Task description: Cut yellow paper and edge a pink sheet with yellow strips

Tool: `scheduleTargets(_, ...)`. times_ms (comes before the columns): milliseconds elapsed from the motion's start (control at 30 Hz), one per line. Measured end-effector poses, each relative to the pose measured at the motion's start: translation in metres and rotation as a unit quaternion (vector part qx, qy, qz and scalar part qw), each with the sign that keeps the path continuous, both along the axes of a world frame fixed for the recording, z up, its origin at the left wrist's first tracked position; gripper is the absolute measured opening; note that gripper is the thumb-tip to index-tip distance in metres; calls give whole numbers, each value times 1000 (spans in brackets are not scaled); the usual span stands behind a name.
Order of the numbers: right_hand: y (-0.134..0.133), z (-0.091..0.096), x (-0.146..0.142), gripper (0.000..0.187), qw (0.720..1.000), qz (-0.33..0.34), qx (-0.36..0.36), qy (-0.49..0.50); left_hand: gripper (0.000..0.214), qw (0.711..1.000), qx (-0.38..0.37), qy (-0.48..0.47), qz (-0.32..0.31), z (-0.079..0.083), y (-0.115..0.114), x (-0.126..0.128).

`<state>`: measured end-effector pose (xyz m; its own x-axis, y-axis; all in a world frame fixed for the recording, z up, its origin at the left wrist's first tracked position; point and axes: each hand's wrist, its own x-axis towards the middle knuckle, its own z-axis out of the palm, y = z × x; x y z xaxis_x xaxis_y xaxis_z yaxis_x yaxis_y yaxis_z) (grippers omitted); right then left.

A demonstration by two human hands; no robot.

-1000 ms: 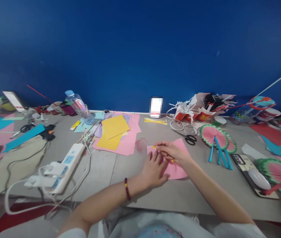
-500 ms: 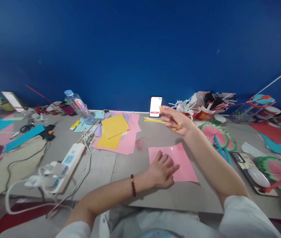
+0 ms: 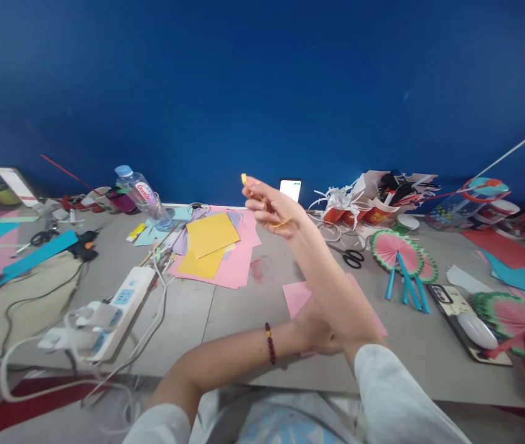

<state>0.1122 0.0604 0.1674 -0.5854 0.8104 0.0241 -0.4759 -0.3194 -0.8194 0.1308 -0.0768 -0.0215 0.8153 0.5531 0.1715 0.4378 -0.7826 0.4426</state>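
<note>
My right hand [image 3: 269,209] is raised in front of the phone and pinches a narrow yellow paper strip [image 3: 243,178]. One end pokes out past the fingertips, and more yellow shows under the palm. Low on the table, my left hand [image 3: 311,327] rests on a pink paper sheet [image 3: 295,297]. The right forearm crosses over it and hides its fingers. Behind the right hand, the lit phone [image 3: 290,189] leans upright against the blue wall, its lower part covered.
Yellow sheets [image 3: 213,234] lie on a pink stack at left, by a power strip [image 3: 126,302] and a bottle [image 3: 144,196]. Black scissors [image 3: 352,256], watermelon-coloured paper fans [image 3: 396,251] and a mouse [image 3: 477,330] are at right. Paper cups [image 3: 377,213] stand by the wall.
My right hand has moved left and slightly up with the yellow strip. Its forearm now covers the left hand, which has shifted right, and the pink sheet. The scissors have come into sight.
</note>
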Motion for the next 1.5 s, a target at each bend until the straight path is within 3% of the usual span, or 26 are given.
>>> scheduleTargets(167,0,-57,20,26,997,47,-54,-25,39,991,101,47,-76,2,4,-21)
scheduleTargets(333,-12,-123,68,23,994,26,-93,-48,50,982,167,57,-64,0,2,-42)
scheduleTargets(467,-41,-153,99,19,990,56,-103,-77,52,981,171,60,-62,3,3,-51)
scheduleTargets(633,-61,-164,110,24,982,81,-78,-152,46,987,148,57,-40,9,6,-59)
scheduleTargets(833,-62,-173,103,31,970,56,-60,-228,29,986,141,67,55,9,1,-80)
scheduleTargets(1000,-68,-170,104,33,955,52,-57,-286,31,974,137,87,156,7,-4,-97)
scheduleTargets(1133,-69,-165,100,32,943,15,-59,-326,39,979,140,70,132,3,-6,-96)
scheduleTargets(1267,-63,-164,90,19,938,-48,-24,-343,38,982,131,70,115,3,-6,-89)
scheduleTargets(1500,-44,-164,82,13,930,-49,0,-363,37,986,112,61,109,8,-5,-90)
